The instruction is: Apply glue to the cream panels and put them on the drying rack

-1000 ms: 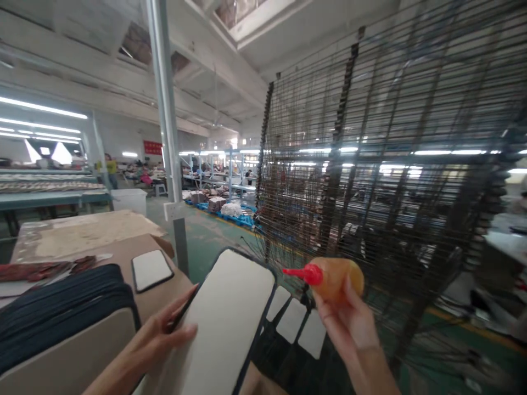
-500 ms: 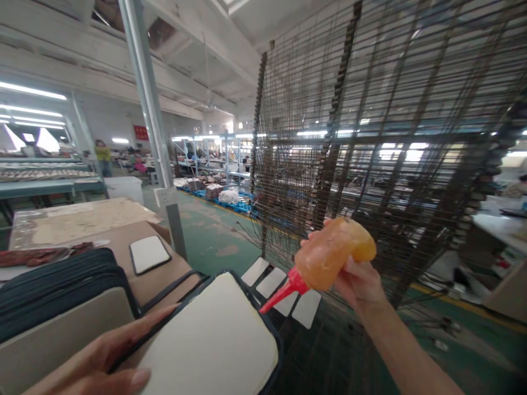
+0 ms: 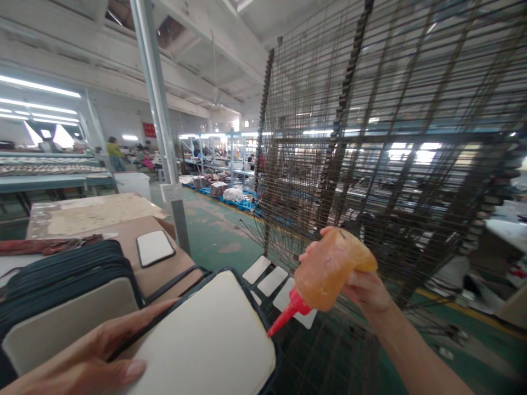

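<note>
My left hand (image 3: 105,351) grips the near left edge of a cream panel (image 3: 206,334) with a dark rim, its thumb lying on the panel's face. A thin yellowish line runs along the panel's right edge. In my right hand (image 3: 364,288) is a squeeze bottle (image 3: 325,269) of amber glue-like liquid, tipped downward. Its red nozzle (image 3: 286,315) has its tip at the panel's right edge, near the lower corner. The fingers of my right hand are partly hidden behind the bottle.
To the left, a stack of dark-rimmed panels (image 3: 69,291) stands beside a brown board (image 3: 160,274) bearing one small panel (image 3: 155,248). Several pale pieces (image 3: 257,270) lie beyond my panel. A tall wire rack (image 3: 304,137) rises at right; a metal post (image 3: 158,109) stands ahead. A person (image 3: 115,153) is far off.
The nozzle tip has moved along the panel's right edge toward the near corner, the bottle tilting more steeply. My left hand keeps its hold. The view has shifted slightly.
</note>
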`<state>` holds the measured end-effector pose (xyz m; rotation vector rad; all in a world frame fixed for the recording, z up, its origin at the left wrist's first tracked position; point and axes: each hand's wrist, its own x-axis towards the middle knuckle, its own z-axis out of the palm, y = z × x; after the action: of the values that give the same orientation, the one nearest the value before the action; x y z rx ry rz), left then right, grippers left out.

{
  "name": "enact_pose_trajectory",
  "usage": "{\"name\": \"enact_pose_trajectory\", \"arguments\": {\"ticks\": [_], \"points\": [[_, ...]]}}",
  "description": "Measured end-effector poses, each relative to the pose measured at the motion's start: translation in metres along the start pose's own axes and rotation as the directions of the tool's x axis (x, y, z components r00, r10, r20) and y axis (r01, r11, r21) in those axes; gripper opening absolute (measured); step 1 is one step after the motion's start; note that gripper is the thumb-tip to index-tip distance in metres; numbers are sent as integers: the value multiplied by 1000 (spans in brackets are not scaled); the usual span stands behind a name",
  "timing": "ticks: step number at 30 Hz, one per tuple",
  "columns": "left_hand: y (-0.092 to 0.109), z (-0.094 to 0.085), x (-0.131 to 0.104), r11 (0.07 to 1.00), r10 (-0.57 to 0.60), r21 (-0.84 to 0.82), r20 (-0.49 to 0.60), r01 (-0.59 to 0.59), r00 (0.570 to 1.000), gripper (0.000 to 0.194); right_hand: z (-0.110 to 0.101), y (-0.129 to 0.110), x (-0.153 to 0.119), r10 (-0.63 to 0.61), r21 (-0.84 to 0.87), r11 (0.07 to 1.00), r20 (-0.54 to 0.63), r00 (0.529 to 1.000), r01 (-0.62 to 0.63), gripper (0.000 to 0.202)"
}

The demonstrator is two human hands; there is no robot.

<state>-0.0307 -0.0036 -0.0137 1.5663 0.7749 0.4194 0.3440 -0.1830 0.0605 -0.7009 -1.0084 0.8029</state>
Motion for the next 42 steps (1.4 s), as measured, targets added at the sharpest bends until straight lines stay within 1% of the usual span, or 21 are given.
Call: {"name": "enact_pose_trajectory", "arguments": {"ticks": [2,3,5,6,8,10,11,13,16,21,24,27,30,32,33,35,36,37,39,41,42], "points": [[5,3,3,999,32,-15,85,-31,996,59,-3,1,-6,42,18,999,-23,999,-42,71],[9,6,4,999,47,-15,101,-46,994,58,-3,2,-9,50,35,998,-68,996,-48,73],[16,13,4,998,58,-8,51,-58,997,55,-1,7,-17,17,72,997,-226,974,-1,74],[19,19,5,998,55,-11,-1,-55,998,56,2,10,-21,-13,86,995,-329,944,44,72],[21,31,9,997,46,-54,-150,-55,988,66,9,22,-27,-52,110,986,-521,852,127,66],[18,45,17,991,32,-118,-249,-63,968,84,17,38,-30,-64,122,976,-629,774,180,61],[15,52,23,986,26,-154,-273,-71,962,92,20,48,-30,-84,117,971,-647,757,208,59],[10,62,37,970,24,-225,-277,-90,960,101,25,67,-27,-152,90,961,-621,769,263,58],[6,71,56,954,27,-288,-209,-88,978,104,25,87,-13,-252,43,949,-499,829,314,58],[9,63,67,917,69,-395,6,-61,998,99,14,90,4,-317,-25,945,-321,892,327,53],[9,55,70,897,72,-441,50,-43,996,99,10,91,-3,-270,-26,961,-274,923,274,67],[11,48,77,889,12,-457,26,1,1000,109,16,105,-30,-174,-25,985,-233,957,173,79],[14,40,86,886,-20,-463,-21,8,1000,115,27,125,-61,-67,19,997,-195,978,72,68],[17,36,91,894,-14,-447,-47,-9,999,114,33,134,-69,-26,39,999,-158,987,32,65],[18,35,92,900,-7,-435,-46,-14,999,113,35,136,-66,-27,22,999,-141,990,31,64],[21,34,93,912,4,-410,-10,-8,1000,113,35,132,-45,-97,-53,995,-184,978,88,62],[22,34,92,916,12,-401,19,-3,1000,113,33,128,-29,-161,-99,985,-249,955,141,60],[22,34,91,919,21,-394,48,-1,999,113,31,124,-12,-238,-122,970,-350,906,208,57],[23,34,90,921,35,-388,87,1,996,112,26,119,18,-298,-147,954,-401,866,261,54],[22,31,91,919,46,-394,92,-6,995,113,24,122,29,-309,-162,951,-413,856,265,54],[20,29,92,916,45,-400,88,-6,995,114,26,127,26,-302,-168,952,-413,859,254,55]]}}
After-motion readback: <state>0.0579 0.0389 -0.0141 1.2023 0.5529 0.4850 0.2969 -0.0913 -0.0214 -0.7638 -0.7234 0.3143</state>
